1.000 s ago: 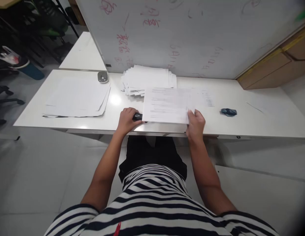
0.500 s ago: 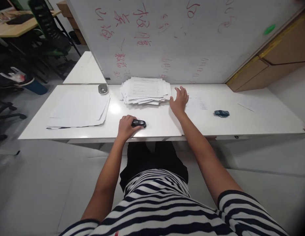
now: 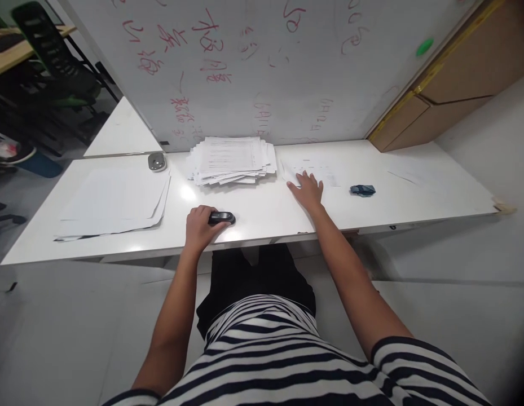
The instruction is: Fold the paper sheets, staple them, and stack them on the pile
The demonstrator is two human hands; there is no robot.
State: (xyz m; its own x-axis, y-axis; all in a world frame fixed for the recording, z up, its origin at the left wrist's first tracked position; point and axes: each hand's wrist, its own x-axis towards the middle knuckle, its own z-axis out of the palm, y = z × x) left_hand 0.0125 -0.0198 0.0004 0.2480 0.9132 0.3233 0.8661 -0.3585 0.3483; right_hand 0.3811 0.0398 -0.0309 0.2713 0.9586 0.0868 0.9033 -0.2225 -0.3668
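My left hand (image 3: 199, 225) is closed around the back end of a small black stapler (image 3: 225, 217) that rests on the white table near its front edge. My right hand (image 3: 307, 190) is spread palm down, its fingertips on the lower left part of a printed sheet (image 3: 329, 171). Between the hands, farther back, sits a thick, uneven pile of printed papers (image 3: 230, 157) against the whiteboard. What lies beneath my right palm is hidden.
Large white sheets (image 3: 111, 194) lie on the table's left, with a small grey rounded device (image 3: 157, 162) behind them. A dark blue crumpled item (image 3: 362, 190) lies at right. The whiteboard (image 3: 228, 107) stands along the back; cardboard boxes (image 3: 399, 121) stand at the right rear.
My right hand has come from beside the pile's right edge down and toward me, flattening over the printed sheet. My left hand stays on the stapler. The camera view has shifted and tilted slightly.
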